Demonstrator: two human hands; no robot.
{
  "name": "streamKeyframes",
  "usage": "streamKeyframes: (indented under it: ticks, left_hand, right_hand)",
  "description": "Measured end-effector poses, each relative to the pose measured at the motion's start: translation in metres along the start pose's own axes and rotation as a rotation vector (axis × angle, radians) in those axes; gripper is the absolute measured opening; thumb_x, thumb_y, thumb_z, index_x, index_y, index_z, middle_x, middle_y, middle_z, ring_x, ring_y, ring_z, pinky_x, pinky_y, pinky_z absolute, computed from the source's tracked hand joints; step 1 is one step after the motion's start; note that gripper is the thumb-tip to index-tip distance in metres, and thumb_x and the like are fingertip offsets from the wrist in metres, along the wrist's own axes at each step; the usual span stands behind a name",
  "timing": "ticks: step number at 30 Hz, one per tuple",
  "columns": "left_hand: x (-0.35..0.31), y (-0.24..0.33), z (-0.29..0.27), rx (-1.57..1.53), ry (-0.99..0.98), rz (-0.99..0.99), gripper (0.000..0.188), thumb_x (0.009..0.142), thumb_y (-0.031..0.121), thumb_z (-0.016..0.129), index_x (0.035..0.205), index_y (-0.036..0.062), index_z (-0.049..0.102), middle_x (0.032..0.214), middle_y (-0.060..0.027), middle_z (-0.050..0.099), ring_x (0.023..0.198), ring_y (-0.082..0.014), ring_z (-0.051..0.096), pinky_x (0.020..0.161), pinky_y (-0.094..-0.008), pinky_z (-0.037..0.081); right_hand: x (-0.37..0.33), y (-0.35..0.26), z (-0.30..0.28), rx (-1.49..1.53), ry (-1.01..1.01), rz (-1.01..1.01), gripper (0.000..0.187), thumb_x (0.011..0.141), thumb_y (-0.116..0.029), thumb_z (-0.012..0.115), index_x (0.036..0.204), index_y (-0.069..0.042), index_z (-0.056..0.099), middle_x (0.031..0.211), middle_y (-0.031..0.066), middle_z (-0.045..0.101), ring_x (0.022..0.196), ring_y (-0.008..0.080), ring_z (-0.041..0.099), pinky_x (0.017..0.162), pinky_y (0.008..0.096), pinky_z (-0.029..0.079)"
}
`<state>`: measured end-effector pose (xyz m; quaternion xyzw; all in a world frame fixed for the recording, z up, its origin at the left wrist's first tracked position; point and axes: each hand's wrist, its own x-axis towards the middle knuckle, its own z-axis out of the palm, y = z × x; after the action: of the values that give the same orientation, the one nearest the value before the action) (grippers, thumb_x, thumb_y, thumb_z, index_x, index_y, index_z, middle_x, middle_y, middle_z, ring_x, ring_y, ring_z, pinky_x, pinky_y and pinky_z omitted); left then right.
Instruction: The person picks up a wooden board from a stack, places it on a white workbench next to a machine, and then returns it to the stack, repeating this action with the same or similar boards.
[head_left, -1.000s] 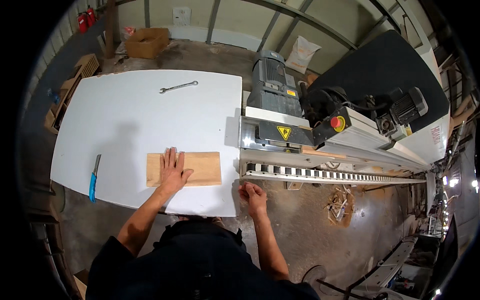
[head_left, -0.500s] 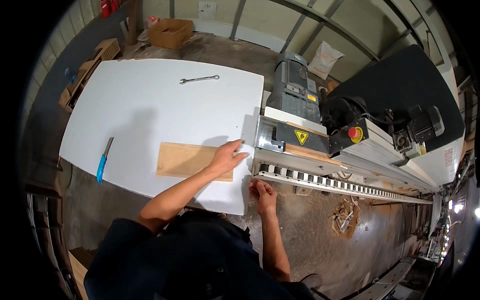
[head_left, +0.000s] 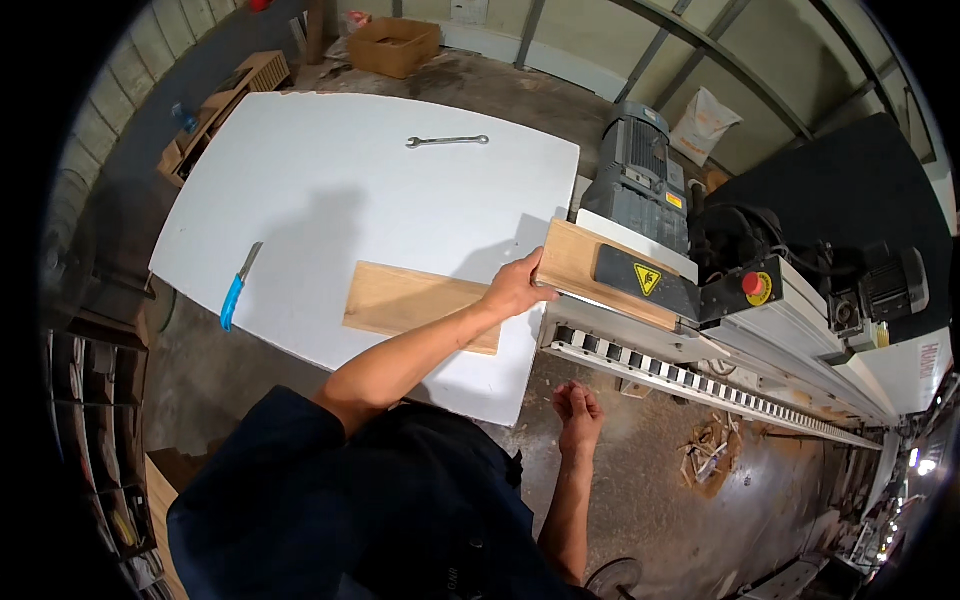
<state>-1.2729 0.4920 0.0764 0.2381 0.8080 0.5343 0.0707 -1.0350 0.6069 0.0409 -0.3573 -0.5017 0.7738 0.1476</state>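
My left hand [head_left: 517, 286] is closed on the near left end of a light wooden board [head_left: 570, 252], which sticks out from under the black guard of an edge machine [head_left: 648, 335]. Beneath my left forearm another wooden board [head_left: 402, 300] lies flat on a white tabletop [head_left: 300, 170]. My right hand [head_left: 578, 412] hangs over the floor, just below the machine's roller rail [head_left: 640, 362]; its fingers are curled together and no thing shows in them.
A wrench [head_left: 447, 141] lies toward the table's far side, and a blue-handled knife [head_left: 236, 292] near its left edge. On the machine are a grey motor [head_left: 635, 165] and a red stop button [head_left: 753, 284]. Wood scraps [head_left: 711, 455] are heaped on the floor.
A board has come out leftward from under the guard. My left hand, before open above the table, has taken hold of its end. My right hand has dropped away from the rail's end.
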Motion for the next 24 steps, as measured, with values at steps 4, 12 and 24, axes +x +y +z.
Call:
streamKeyframes:
  ticks: [4,12,24]
  left_hand:
    - [0.001,-0.008,-0.016,-0.466,-0.153,-0.278,0.056,0.080,0.014,0.063,0.129,-0.0013,0.041,0.089,-0.0104,0.061,0.068,-0.0131,0.056,0.064,-0.0255,0.048]
    - [-0.042,-0.025,-0.078,-0.784,-0.049,-0.483,0.042,0.089,0.004,0.048,0.129,-0.0021,0.039,0.089,-0.0088,0.062,0.073,-0.0110,0.058,0.065,-0.0222,0.049]
    - [-0.145,-0.037,-0.170,-0.712,0.175,-0.235,0.041,0.090,0.006,0.049,0.130,0.0015,0.041,0.078,0.0022,0.052,0.072,-0.0060,0.048,0.070,-0.0207,0.042]
  right_hand:
    - [0.002,0.002,0.000,-0.015,0.012,0.016,0.017,0.087,-0.019,0.058,0.096,-0.005,0.062,0.083,0.0075,0.066,0.072,0.0157,0.063,0.064,0.0275,0.052]
    - [0.014,-0.002,0.024,-0.024,-0.094,-0.020,0.020,0.087,-0.020,0.059,0.095,-0.002,0.063,0.083,0.0072,0.066,0.073,0.0154,0.063,0.065,0.0294,0.052]
    - [0.039,-0.026,0.156,0.382,-0.301,0.244,0.034,0.083,-0.024,0.062,0.111,-0.005,0.054,0.111,0.0100,0.057,0.101,0.0257,0.056,0.081,0.0370,0.051]
